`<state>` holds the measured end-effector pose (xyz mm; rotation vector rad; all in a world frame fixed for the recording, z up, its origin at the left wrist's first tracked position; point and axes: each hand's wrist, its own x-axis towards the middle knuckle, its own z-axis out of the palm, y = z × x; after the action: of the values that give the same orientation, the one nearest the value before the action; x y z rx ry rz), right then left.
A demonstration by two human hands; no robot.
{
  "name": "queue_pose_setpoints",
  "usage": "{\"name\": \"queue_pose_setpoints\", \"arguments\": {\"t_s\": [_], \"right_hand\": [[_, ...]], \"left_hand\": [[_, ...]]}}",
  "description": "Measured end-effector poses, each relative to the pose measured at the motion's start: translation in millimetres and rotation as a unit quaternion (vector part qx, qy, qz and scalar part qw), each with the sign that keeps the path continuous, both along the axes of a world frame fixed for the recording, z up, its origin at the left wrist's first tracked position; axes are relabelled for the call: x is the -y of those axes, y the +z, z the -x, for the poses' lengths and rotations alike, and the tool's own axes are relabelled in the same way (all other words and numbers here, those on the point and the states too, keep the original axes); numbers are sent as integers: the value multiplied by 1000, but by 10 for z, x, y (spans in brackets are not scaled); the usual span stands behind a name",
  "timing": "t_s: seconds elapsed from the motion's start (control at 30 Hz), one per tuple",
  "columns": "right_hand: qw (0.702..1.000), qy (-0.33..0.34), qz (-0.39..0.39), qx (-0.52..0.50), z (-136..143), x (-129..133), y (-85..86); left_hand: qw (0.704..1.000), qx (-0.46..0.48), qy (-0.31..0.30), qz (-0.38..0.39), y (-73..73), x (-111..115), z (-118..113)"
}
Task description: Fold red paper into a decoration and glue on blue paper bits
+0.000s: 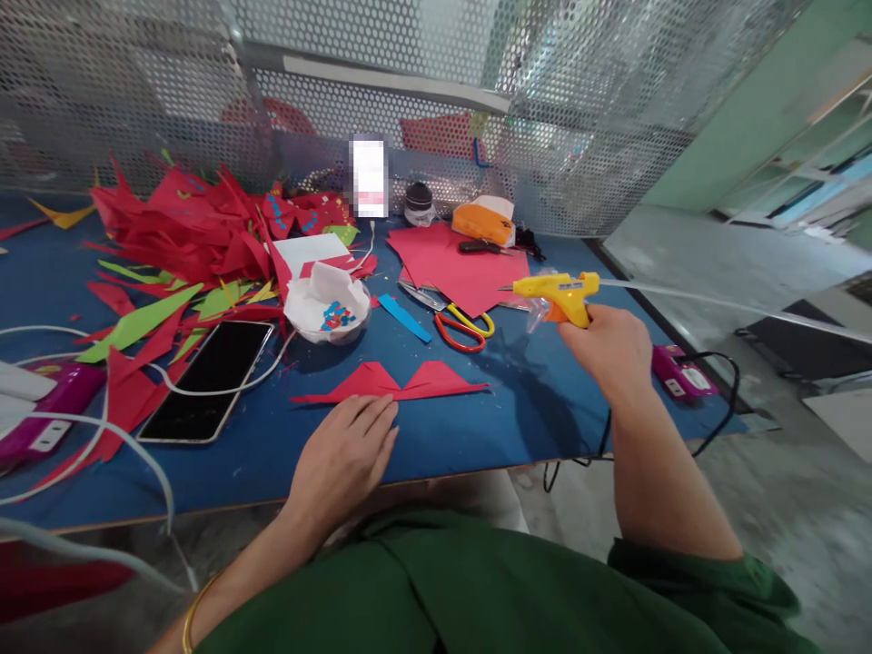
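Cutout: red paper piece (393, 382) lies long axis along table (477, 427) front edge | left hand (344, 457) flat, released, fingertips touching it, nearer | right hand (609, 350) grasping yellow glue gun (559, 293) raised toward right edge, nozzle pointing left

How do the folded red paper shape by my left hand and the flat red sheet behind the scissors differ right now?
The folded red paper shape is a low, wide, pointed form; the flat red sheet is a broad unfolded sheet. The shape lies at the fingertips of the left hand; the sheet lies farther back, beyond the scissors, with small dark tool resting on it. Both are red paper on the blue table. The right hand holds the glue gun.
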<state>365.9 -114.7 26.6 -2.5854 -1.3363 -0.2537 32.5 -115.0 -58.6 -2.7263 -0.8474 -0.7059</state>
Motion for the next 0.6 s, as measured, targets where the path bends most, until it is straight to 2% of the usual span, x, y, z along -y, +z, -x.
{"name": "queue_pose_setpoints", "arguments": {"t_s": [0.17, 0.3, 0.47, 0.6], "right_hand": [[995, -27, 68, -75, -282, 2, -239], [989, -23, 94, -111, -350, -25, -405], [993, -40, 74, -88, -272, 35, -393], [996, -58, -6, -67, -151, 130, -332]], "left_hand": [[1000, -6, 3, 0, 10, 8, -2], [1000, -7, 2, 2, 6, 10, -5], [1000, 8, 0, 19, -17, -2, 7], [996, 78, 6, 40, -26, 20, 28]]}}
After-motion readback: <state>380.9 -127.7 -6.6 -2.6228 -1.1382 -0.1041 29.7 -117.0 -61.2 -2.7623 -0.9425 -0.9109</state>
